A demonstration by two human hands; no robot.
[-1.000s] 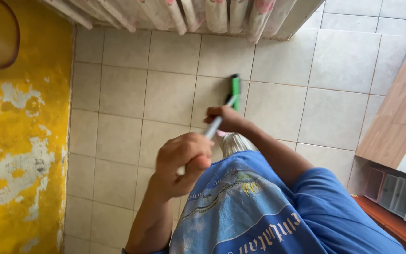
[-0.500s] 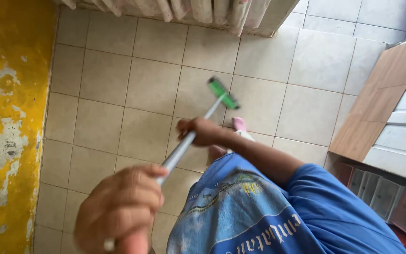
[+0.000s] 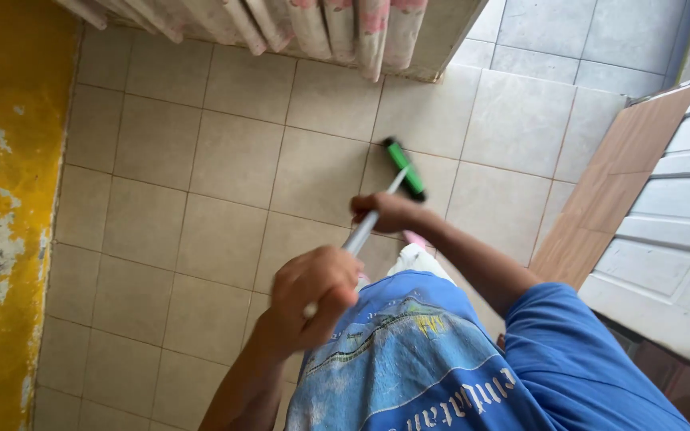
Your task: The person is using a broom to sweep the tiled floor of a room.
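Green-headed broom [image 3: 403, 168], one, in two hands: left [image 3: 313, 291], right [image 3: 389, 211].

Broom head [image 3: 405, 168] on floor [image 3: 201, 199], before curtain [image 3: 321, 24]

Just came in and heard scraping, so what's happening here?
A person in a blue shirt is holding a broom with both hands. The left hand grips the top of the grey handle, the right hand holds it lower down. The green broom head rests on the tiled floor, near the curtain.

Green broom head [image 3: 405, 168], beige floor tiles [image 3: 233, 160], peeling yellow wall [image 3: 1, 199].
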